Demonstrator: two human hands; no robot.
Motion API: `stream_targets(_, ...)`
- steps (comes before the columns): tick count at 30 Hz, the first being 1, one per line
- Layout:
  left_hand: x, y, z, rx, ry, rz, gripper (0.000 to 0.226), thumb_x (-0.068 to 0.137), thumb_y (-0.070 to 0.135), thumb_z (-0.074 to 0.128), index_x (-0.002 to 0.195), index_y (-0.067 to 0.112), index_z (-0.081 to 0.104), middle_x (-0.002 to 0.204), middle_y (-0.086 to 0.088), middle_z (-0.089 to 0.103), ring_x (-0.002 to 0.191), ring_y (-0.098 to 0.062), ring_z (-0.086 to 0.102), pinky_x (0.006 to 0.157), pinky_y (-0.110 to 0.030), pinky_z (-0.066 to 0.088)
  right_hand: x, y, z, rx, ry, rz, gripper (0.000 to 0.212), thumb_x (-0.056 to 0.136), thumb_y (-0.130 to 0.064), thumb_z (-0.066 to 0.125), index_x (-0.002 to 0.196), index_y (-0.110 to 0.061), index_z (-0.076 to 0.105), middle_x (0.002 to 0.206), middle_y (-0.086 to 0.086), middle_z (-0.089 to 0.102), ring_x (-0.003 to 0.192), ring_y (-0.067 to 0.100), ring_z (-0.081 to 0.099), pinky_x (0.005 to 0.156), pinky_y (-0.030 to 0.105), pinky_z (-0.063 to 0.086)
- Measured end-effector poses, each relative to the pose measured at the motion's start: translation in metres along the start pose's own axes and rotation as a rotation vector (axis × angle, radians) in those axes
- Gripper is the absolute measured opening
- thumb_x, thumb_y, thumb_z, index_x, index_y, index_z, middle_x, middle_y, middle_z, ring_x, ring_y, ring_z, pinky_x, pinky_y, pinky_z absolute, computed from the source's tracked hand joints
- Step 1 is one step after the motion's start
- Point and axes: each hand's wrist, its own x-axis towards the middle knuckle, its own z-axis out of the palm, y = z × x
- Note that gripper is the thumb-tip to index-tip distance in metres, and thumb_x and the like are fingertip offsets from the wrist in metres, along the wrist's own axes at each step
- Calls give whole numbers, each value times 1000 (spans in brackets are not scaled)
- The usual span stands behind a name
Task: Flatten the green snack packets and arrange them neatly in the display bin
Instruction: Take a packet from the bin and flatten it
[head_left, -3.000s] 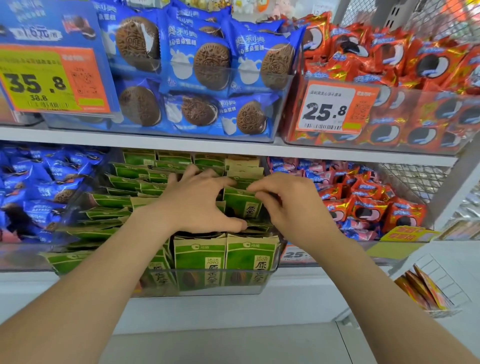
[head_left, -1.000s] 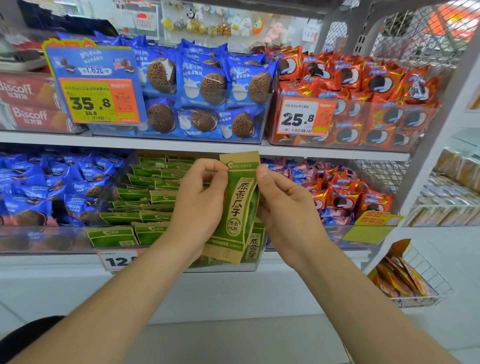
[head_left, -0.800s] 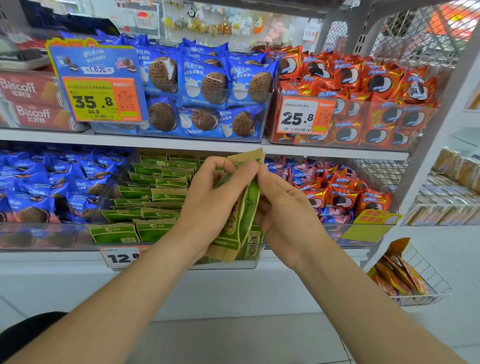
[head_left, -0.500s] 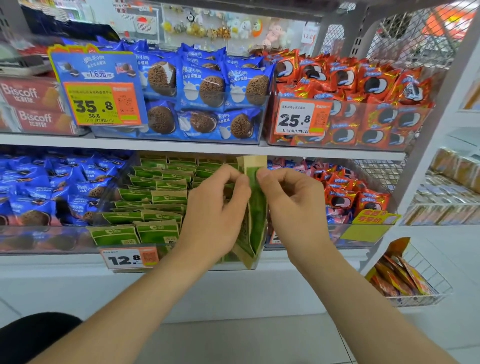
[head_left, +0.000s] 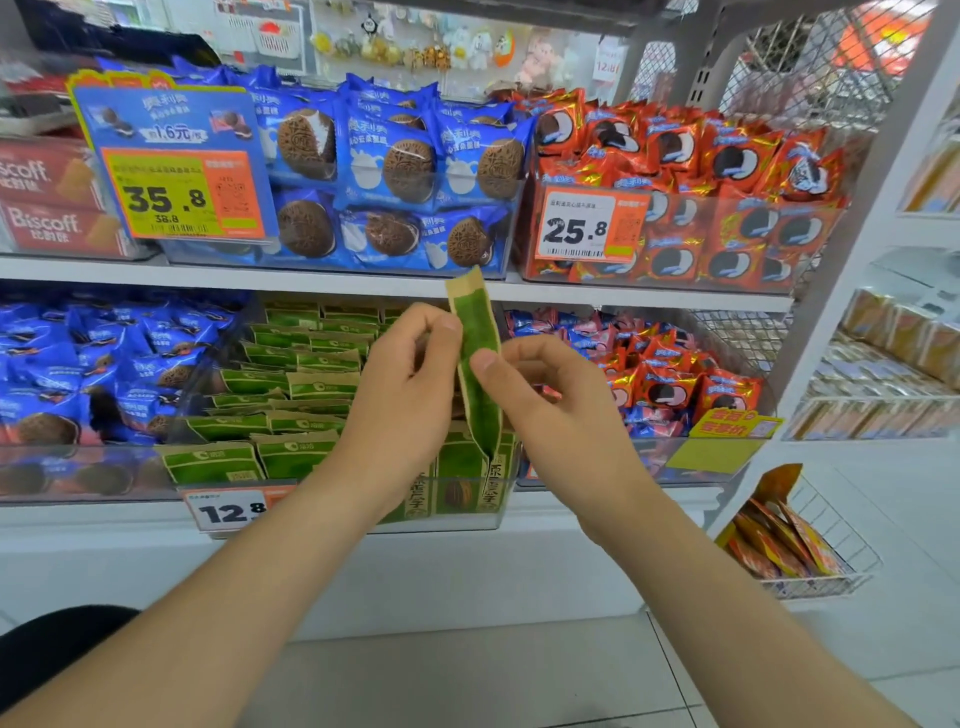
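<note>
Packet (head_left: 478, 327) between left hand (head_left: 405, 400), right hand (head_left: 561, 415)

Bare forearms (head_left: 208, 597), short nails on the fingers (head_left: 485, 361), dark clothing (head_left: 52, 649) (perhaps a knee)

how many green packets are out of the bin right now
1. The green packet stands upright, edge-on, pinched between the left hand and right hand, in front of the display bin. The other packets lie in the bin; another behind the hands may be hidden.
</note>
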Motion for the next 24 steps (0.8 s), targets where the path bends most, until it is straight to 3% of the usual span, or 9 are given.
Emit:
stream_targets(2, -1, 2, 1, -87, 64, -62, 30, 114, 28, 45, 99, 7, 61, 87, -19, 63, 79, -27, 59, 79, -59, 57, -3, 0, -1, 8, -134, 102, 32, 94, -45, 77, 118, -29, 65, 109, 3, 76, 89, 17, 77, 71, 32, 63)
stream_targets(4, 0, 2, 1, -176, 88, -147, 31, 114, 29, 47, 102, 5, 62, 95, -21, 69, 87, -36, 67, 86, -64, 59, -5, 1, -1, 79, -137, 137, 37, 93, -41, 80, 118, -22, 61, 111, 8, 75, 82, 23, 78, 63, 27, 59)
stream_targets(6, -2, 3, 2, -237, 31, -218, 37, 112, 34, 50, 112, 0, 63, 107, -20, 74, 105, -39, 71, 89, -62, 62, -6, -1, -1, 97, -6, 64, 37, 94, -38, 79, 104, -9, 57, 93, 8, 73, 65, 17, 70, 57, 24, 54)
stream_targets(8, -4, 4, 3, -203, -62, -219, 43, 109, 37, 57, 113, -5, 65, 111, -19, 74, 110, -33, 72, 88, -55, 65, -5, 1, -1, 65, 111, -32, 37, 99, -41, 73, 87, -10, 55, 70, 1, 65, 55, 11, 59, 56, 27, 50)
stream_targets(11, -13, 4, 8, -155, -146, -181, 32, 104, 29, 67, 99, -3, 72, 104, -14, 77, 104, -25, 76, 87, -44, 66, 1, 7, -3, 16, 174, -101, 45, 105, -47, 63, 77, -13, 56, 57, -7, 57, 55, 13, 53, 58, 37, 45)
stream_targets(14, -17, -1, 8, -45, -147, -103, 18, 102, 19, 69, 92, 10, 80, 92, -5, 79, 94, -20, 78, 86, -43, 66, 1, 13, -2, -19, 186, -131, 43, 107, -45, 59, 80, -11, 63, 63, -2, 62, 61, 18, 58, 61, 50, 53)
stream_targets(18, -18, -2, 3, 98, -152, -13, 19, 105, 14, 65, 93, 13, 79, 89, 1, 79, 89, -14, 78, 80, -37, 67, 3, 19, -4, -32, 227, -126, 35, 106, -38, 63, 75, -21, 66, 67, 0, 70, 60, 15, 63, 58, 42, 53)
stream_targets(24, -16, -1, -2, 90, -232, -40, 15, 108, 14, 59, 100, 7, 70, 96, -2, 78, 97, -15, 78, 82, -32, 66, 2, 20, -4, 17, 288, -116, 34, 99, -37, 73, 75, -12, 76, 69, 3, 75, 63, 17, 71, 62, 40, 60)
